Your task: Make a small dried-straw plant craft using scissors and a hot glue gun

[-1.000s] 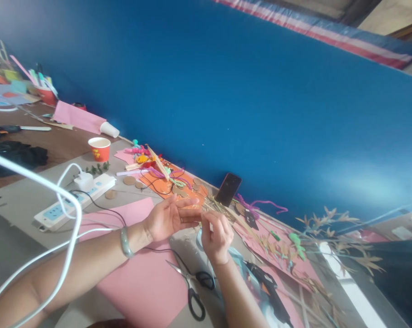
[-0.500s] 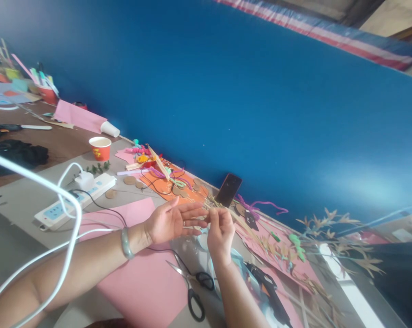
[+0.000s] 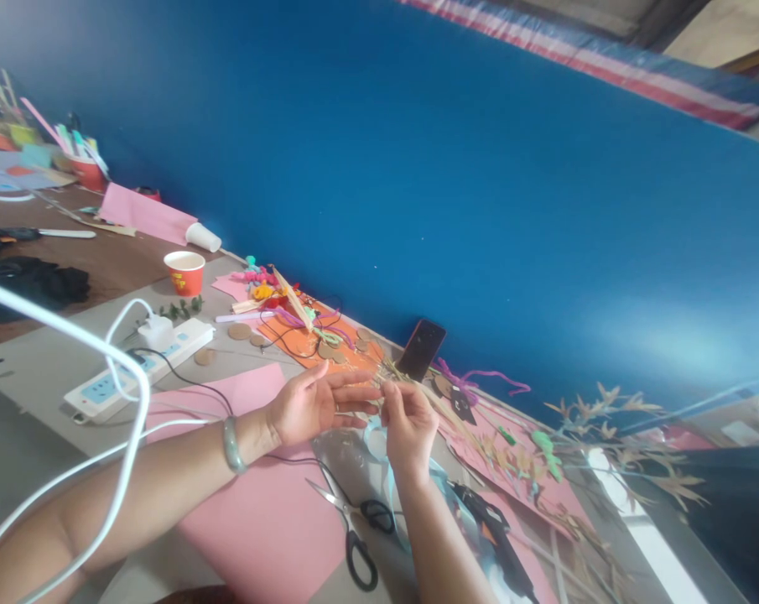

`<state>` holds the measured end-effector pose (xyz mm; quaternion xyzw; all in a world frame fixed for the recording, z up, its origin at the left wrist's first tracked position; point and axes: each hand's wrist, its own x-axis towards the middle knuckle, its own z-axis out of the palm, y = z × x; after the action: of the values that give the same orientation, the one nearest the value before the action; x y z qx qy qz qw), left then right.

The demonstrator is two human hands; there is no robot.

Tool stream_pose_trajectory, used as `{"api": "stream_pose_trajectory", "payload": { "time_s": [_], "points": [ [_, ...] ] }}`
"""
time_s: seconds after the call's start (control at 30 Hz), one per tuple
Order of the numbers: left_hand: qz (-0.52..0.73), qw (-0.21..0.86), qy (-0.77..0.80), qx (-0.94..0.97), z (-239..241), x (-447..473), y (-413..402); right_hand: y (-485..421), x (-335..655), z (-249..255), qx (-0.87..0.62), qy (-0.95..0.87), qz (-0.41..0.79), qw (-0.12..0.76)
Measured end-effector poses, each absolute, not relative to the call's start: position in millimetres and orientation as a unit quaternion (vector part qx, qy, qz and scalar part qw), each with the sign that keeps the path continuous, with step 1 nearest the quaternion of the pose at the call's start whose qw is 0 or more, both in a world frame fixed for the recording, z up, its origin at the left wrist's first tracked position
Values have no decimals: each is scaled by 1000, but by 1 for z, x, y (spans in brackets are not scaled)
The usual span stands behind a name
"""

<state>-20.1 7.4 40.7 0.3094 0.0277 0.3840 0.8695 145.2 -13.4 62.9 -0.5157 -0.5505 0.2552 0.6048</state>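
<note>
My left hand (image 3: 319, 408) is open, palm up, with its fingers stretched toward the right; a bangle (image 3: 233, 446) circles the wrist. Just past those fingertips, my right hand (image 3: 410, 428) is closed in a pinch. What the pinch holds, if anything, is too small to make out. Pale blue ribbon (image 3: 388, 486) lies below and beside the right hand. Scissors with black handles (image 3: 356, 524) rest with parted blades under both hands, by the edge of a large pink sheet (image 3: 266, 528). A phone (image 3: 421, 348) leans on the blue wall behind the right hand.
A white power strip (image 3: 140, 369) with cables stands at left, near a red paper cup (image 3: 185, 273). Craft bits cover an orange sheet (image 3: 291, 342) along the wall. A black glue gun (image 3: 498, 537) lies right of my right forearm, near dried leafy stems (image 3: 605, 461). A white cable (image 3: 118, 495) crosses the left foreground.
My right hand has shifted slightly right, away from the left fingertips, still pinched. The left hand has barely moved. More of the blue ribbon shows between the hands.
</note>
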Motion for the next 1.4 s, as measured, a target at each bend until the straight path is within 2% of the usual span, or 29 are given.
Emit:
{"api": "stream_pose_trajectory", "payload": {
  "time_s": [0.33, 0.53, 0.73, 0.9, 1.13, 1.4],
  "points": [
    [412, 842, 50, 343, 38, -22, 12, -9, 157, 67, -470, -644, 275, 537],
    [467, 769, 104, 423, 36, -18, 6, -9, 155, 62, -540, -660, 198, 484],
    [482, 732, 122, 465, 33, -17, 3, -11, 150, 61, -561, -630, 204, 497],
    [471, 781, 68, 404, 36, -17, 4, -8, 150, 59, -558, -620, 188, 519],
    [457, 821, 53, 339, 42, -20, 7, -6, 148, 57, -519, -550, 321, 570],
    [471, 787, 68, 392, 36, -17, 7, 2, 157, 46, -503, -495, 411, 577]
  ]
}}
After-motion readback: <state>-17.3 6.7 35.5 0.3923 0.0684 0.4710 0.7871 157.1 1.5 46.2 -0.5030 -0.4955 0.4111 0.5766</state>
